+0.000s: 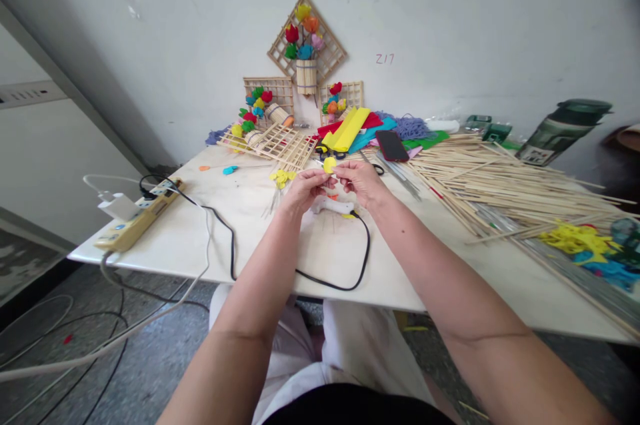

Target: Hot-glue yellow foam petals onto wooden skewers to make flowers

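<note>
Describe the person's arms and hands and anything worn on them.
The left hand and right hand are bare: no gloves, and no rings or watch that I can make out. No sleeves show below the elbows.

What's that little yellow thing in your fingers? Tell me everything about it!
The yellow piece is small, flat and roundish. It is bright yellow and looks cut from felt or foam sheet, though its finer shape is too small to tell. It is held above the white table, pinched between the fingertips of the left hand and the right hand.
</note>
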Tool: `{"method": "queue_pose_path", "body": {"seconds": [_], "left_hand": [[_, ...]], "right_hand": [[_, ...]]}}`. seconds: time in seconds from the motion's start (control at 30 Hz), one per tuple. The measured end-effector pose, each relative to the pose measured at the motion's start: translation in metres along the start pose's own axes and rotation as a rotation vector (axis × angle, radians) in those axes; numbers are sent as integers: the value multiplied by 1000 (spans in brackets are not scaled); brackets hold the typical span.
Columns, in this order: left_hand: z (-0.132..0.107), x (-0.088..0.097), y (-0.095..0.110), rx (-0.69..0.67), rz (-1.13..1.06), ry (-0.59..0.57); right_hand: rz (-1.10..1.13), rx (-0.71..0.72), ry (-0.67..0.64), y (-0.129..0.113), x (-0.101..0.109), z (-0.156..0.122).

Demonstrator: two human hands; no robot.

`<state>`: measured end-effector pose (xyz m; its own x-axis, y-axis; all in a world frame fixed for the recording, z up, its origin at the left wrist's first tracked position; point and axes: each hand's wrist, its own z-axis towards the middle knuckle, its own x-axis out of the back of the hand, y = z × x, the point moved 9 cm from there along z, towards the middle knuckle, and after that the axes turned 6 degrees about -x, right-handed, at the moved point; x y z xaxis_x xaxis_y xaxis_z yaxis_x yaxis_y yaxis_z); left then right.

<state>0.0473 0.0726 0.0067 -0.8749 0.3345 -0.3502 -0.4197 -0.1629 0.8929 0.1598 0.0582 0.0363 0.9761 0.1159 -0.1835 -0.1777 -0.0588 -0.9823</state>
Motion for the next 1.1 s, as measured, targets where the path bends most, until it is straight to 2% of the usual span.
{"method": "queue_pose_path", "body": {"seconds": [0.33,0.67,0.83,1.1], "left_hand": [[0,0,0,-1,3,-2],[0,0,-1,19,2,5],[-1,-2,-1,24,-20,-7],[-2,-7,-2,37,20,-55]], "right_hand": [[-129,45,22,-4,2,1],[-207,111,124,-10,9,1],[-95,74,38,-7,7,2],[16,66,-109,-5,-10,0]]}}
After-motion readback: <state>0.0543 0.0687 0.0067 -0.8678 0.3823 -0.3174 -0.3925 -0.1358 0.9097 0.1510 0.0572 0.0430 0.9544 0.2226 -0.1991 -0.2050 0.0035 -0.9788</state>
